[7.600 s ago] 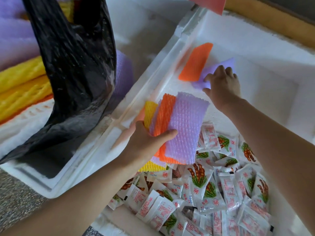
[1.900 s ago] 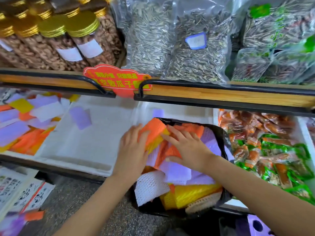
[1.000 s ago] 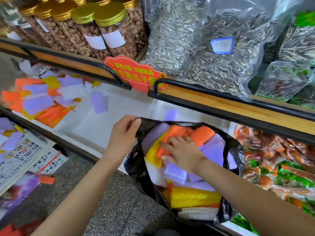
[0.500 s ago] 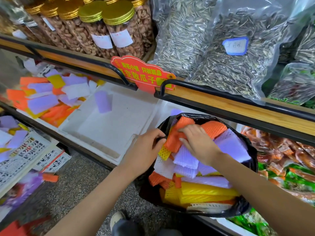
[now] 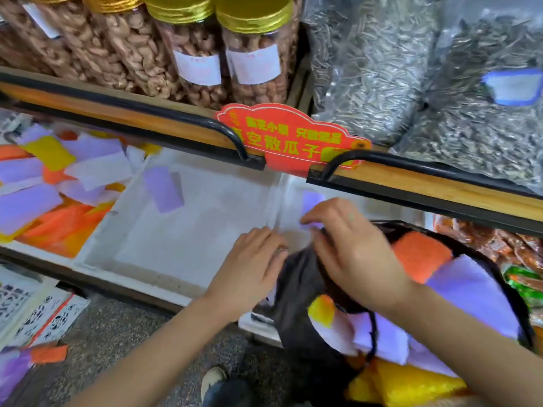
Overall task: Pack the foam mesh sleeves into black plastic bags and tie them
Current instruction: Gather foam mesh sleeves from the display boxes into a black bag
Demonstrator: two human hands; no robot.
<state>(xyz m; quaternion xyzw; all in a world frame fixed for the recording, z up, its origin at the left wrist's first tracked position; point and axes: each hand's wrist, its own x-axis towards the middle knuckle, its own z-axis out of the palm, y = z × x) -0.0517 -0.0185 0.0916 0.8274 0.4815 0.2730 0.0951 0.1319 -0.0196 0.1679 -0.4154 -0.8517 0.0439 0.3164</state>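
Note:
A black plastic bag sits at the front of the white foam bins, stuffed with orange, purple, white and yellow foam mesh sleeves. My right hand grips the bag's left rim, bunching the black film over the sleeves. My left hand lies at the same bunched edge from the left, fingers curled onto the film. An orange sleeve and a yellow one stick out of the bag's mouth.
A white foam bin holds one purple sleeve. A bin at the left holds several loose sleeves. Jars of nuts and bags of seeds stand on the wooden shelf above, with a red sign. Snack packets lie at the right.
My right hand has left the sleeves and taken the bag's left rim, pulling black film over them. My left hand stays at that edge. The camera has moved closer.

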